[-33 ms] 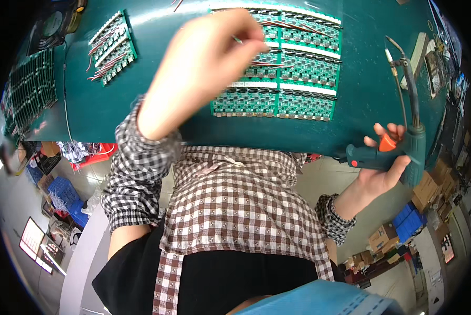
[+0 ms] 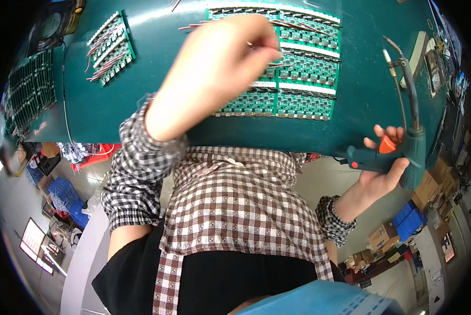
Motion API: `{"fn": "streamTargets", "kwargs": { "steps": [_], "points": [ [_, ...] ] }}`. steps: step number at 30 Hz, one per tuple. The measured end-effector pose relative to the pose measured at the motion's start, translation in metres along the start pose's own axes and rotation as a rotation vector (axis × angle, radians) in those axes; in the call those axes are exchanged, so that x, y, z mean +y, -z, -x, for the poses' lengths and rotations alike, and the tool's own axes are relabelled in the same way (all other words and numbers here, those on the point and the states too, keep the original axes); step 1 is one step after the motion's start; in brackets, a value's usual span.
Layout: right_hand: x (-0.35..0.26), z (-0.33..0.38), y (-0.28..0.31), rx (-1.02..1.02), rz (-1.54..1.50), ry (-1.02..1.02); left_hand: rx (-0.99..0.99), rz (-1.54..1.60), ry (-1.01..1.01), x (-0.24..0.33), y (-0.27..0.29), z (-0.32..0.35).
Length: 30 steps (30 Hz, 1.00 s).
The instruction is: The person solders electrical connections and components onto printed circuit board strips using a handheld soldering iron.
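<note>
My left hand (image 2: pixel 222 65) hangs over the left half of a large panel of green circuit boards (image 2: pixel 306 65). Its fingers are curled into a pinch and blurred; whatever they hold, if anything, cannot be made out. Red, black and white wires (image 2: pixel 301 26) lie across the panel beside it, partly hidden by the hand. At the table's front right, my right hand (image 2: pixel 374 181) is wrapped round a green soldering gun (image 2: pixel 415 149) with an orange trigger. The gun's metal tip and thin feed tube point away from me, apart from the boards.
A smaller board panel (image 2: pixel 111 50) with wires on it lies at the left of the green table (image 2: pixel 167 31). Further left are a stack of boards (image 2: pixel 33 86) and a dark fan (image 2: pixel 51 25). A pale bar (image 2: pixel 415 58) lies beyond the soldering gun.
My left hand has shifted a little to the right over the panel, uncovering wire ends on its left. The right hand and soldering gun have hardly moved.
</note>
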State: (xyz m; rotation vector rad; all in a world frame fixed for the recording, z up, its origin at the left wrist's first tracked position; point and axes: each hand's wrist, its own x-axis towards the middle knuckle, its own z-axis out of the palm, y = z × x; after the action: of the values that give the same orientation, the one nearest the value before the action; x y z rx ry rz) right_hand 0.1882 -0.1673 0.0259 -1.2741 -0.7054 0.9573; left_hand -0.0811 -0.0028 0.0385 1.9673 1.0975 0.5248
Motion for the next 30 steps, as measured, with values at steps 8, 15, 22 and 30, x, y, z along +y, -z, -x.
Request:
{"fn": "streamTargets", "kwargs": {
  "steps": [8,15,22,30],
  "points": [
    [-0.016,0.024,-0.007,0.057,0.324,0.127,-0.041,-0.300,-0.127,-0.006,-0.048,-0.016],
    [-0.014,0.034,-0.014,0.133,0.314,0.009,0.033,-0.181,-0.114,-0.003,-0.052,-0.014],
    [-0.014,0.036,-0.016,0.085,0.273,-0.084,0.089,-0.267,-0.101,-0.006,-0.061,-0.015],
    [-0.017,0.036,-0.027,0.107,0.311,-0.104,0.115,-0.144,-0.108,-0.011,-0.066,-0.014]
  ]
}}
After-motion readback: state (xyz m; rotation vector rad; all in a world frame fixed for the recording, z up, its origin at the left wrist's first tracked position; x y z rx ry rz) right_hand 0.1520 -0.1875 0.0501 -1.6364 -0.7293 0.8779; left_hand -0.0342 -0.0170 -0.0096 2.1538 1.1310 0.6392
